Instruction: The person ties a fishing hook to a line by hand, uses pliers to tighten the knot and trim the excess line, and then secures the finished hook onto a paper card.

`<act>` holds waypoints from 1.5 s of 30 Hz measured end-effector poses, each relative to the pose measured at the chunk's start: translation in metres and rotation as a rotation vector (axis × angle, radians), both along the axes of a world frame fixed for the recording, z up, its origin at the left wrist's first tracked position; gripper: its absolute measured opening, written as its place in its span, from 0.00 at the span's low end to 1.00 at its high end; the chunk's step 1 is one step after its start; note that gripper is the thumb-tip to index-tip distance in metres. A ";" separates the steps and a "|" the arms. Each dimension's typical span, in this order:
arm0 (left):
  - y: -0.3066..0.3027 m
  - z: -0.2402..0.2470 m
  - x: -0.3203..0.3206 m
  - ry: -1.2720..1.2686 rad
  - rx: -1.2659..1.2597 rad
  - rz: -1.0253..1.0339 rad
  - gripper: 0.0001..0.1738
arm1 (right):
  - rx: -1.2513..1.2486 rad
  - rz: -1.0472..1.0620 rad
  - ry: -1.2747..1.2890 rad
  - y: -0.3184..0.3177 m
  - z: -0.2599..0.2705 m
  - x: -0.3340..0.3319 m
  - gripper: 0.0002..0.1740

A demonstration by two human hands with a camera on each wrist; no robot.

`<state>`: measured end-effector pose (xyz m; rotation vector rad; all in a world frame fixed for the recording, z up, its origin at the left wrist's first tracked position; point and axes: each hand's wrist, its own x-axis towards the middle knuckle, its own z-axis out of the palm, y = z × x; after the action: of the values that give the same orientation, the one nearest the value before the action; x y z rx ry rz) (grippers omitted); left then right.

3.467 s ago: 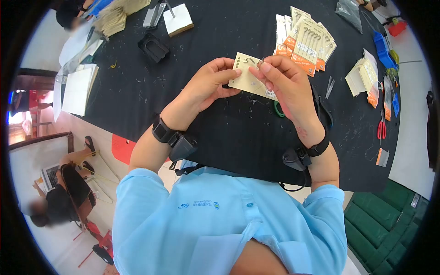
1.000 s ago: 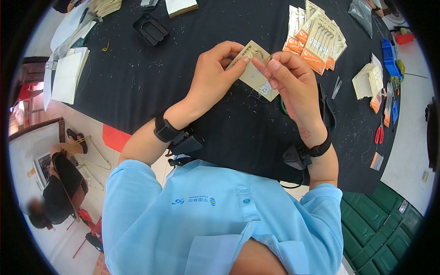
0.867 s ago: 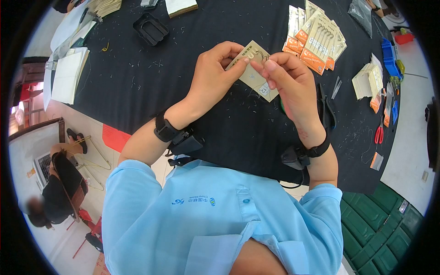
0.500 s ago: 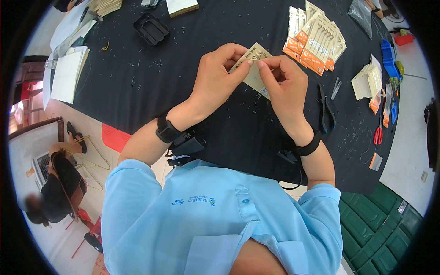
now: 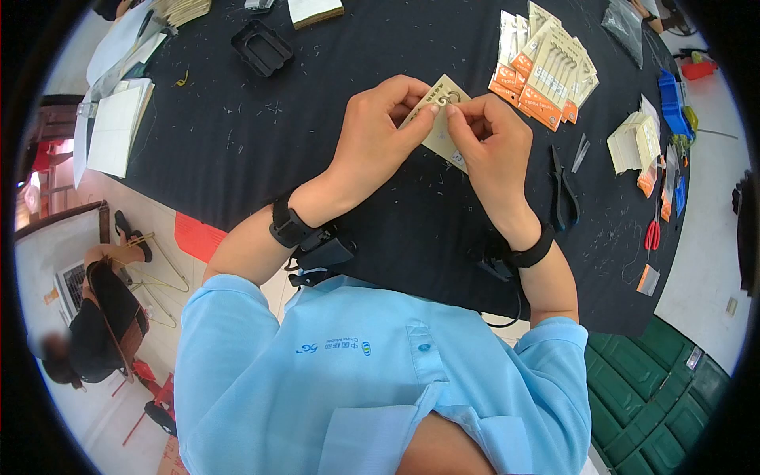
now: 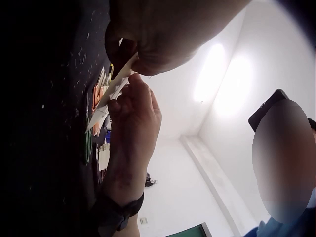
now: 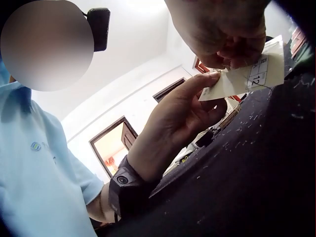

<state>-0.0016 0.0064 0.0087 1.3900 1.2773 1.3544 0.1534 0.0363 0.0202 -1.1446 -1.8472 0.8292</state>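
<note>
A cream fishing hook card [image 5: 443,141] is tilted over the black cloth, dark lettering along one edge and a label reading 12 [image 7: 256,79] near one end. My left hand [image 5: 376,131] pinches it by the lettered edge, thumb on top and fingers behind. At the upper end of its face shows a curved fishing hook [image 5: 454,96]. My right hand [image 5: 496,150] has thumb and curled fingers pinched at this hook, against the card. Its fingertips hide most of the hook. In the right wrist view, thin line [image 7: 254,85] trails across the label.
Packed hook cards [image 5: 546,67] with orange ends lie fanned at the back right. Black-handled pliers [image 5: 563,190] lie right of my right hand, red-handled scissors [image 5: 653,235] farther right. A black tray [image 5: 261,49] stands back left; a stack of blank cards [image 5: 633,142] is at the right.
My right hand has turned back-up and moved left, bringing the hook onto the card's upper end. The card has swung steeper in my left hand. The pliers now show fully.
</note>
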 end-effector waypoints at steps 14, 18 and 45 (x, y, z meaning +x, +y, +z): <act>0.001 -0.002 -0.001 0.026 0.015 0.012 0.10 | 0.149 0.020 -0.208 0.000 0.005 0.002 0.06; 0.001 0.000 -0.004 0.015 -0.033 0.006 0.13 | 0.309 0.042 -0.328 -0.002 0.005 0.003 0.04; 0.012 -0.001 -0.025 -0.083 0.051 0.124 0.21 | 0.168 0.021 -0.309 -0.002 0.040 0.017 0.06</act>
<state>-0.0271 0.0186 0.0076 1.2922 1.3000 1.5221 0.1703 0.0339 0.0598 -1.1983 -2.1393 0.5168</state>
